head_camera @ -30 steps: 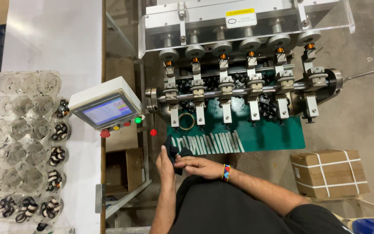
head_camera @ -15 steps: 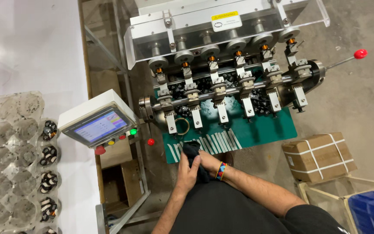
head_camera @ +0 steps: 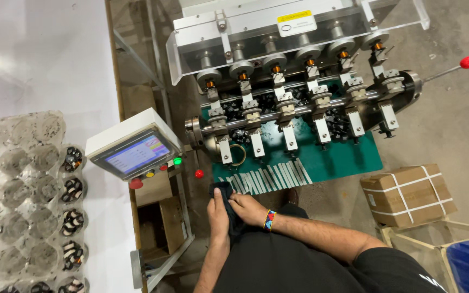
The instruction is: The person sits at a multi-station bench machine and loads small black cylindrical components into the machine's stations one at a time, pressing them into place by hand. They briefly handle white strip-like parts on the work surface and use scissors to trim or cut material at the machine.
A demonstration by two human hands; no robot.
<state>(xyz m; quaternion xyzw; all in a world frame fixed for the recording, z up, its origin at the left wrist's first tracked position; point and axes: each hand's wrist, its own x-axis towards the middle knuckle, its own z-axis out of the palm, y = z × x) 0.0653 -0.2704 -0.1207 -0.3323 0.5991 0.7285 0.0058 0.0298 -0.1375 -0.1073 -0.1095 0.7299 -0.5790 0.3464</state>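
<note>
Both hands meet low in the frame's centre, left hand (head_camera: 217,209) and right hand (head_camera: 247,208) fingers clenched on a dark cloth (head_camera: 225,191) poking up toward the green mat (head_camera: 354,163).

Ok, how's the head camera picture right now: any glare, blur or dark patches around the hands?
Head view: sharp and evenly lit overall. The white table at left is washed out bright; the clear tray shimmers. Both hands, left hand and right hand, are clear, but the dark object they hold blends into the dark clothing.
</note>
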